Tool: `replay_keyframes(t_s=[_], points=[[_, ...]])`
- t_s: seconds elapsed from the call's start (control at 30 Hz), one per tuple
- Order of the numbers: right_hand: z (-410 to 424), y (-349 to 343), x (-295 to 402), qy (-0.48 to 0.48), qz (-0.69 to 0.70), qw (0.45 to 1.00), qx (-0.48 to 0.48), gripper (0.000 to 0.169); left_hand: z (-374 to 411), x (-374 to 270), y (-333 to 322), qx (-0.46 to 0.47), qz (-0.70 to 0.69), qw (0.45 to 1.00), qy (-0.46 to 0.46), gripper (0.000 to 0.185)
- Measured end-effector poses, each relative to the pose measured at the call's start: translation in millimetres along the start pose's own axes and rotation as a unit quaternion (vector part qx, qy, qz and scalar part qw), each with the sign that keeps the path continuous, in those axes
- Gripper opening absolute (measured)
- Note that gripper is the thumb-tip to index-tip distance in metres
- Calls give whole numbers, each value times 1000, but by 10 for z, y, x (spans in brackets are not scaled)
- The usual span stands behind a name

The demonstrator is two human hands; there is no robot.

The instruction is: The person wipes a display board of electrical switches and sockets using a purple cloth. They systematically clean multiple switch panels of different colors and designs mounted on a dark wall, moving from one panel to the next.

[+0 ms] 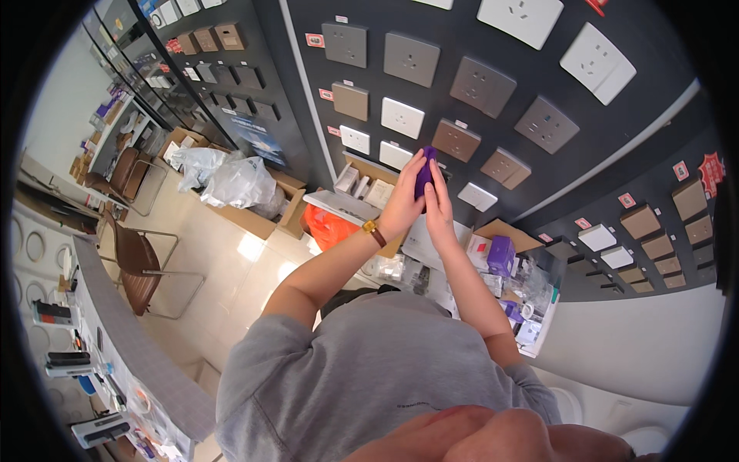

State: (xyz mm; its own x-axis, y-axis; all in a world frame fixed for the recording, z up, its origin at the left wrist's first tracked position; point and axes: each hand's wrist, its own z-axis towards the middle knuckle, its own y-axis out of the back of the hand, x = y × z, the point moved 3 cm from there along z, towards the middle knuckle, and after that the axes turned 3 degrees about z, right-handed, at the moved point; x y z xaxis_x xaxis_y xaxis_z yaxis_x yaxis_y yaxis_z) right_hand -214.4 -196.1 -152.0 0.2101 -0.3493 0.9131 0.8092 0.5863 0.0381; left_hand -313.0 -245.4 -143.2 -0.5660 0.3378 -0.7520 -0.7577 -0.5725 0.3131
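My left hand (407, 193), with a gold watch (374, 233) on a brown strap at its wrist, is raised in front of the dark display wall. My right hand (440, 211) faces it, fingers straight. Between the two palms I hold a bunched purple cloth (425, 176); part of it is hidden by my fingers. Close to my fingertips are a brown socket plate (456, 140) and a white plate (395, 155), the latter partly covered by my left hand. A white socket plate (403, 118) sits just above them.
Below the wall stand cardboard boxes (239, 222) with plastic bags, an orange bag (329, 226) and a purple box (500, 256) among packaged goods. To the left are brown chairs (135, 260) and a curved counter (144, 346). More switch plates (639, 222) hang at right.
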Motion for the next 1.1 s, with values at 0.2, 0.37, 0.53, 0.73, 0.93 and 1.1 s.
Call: replay_keyframes(t_s=[0.2,0.37,0.53,0.73,0.93,1.1], points=[[161,-495,-137,-63,41,996,-57,43,-41,160,620,93,-15,995,-27,68],[532,-559,112,94,-192,968,-130,37,128,556,1125,96,60,992,-61,62],[1043,-630,284,229,-450,848,-161,50,498,1042,1602,39,171,983,-57,64],[1094,-843,-556,222,-637,737,-38,58,795,1402,1891,67,261,957,-107,77],[925,-681,-533,198,-689,697,32,60,884,1690,2100,115,316,930,-146,77],[1162,-886,-264,222,-674,703,-54,59,906,1805,2153,130,359,911,-159,77]])
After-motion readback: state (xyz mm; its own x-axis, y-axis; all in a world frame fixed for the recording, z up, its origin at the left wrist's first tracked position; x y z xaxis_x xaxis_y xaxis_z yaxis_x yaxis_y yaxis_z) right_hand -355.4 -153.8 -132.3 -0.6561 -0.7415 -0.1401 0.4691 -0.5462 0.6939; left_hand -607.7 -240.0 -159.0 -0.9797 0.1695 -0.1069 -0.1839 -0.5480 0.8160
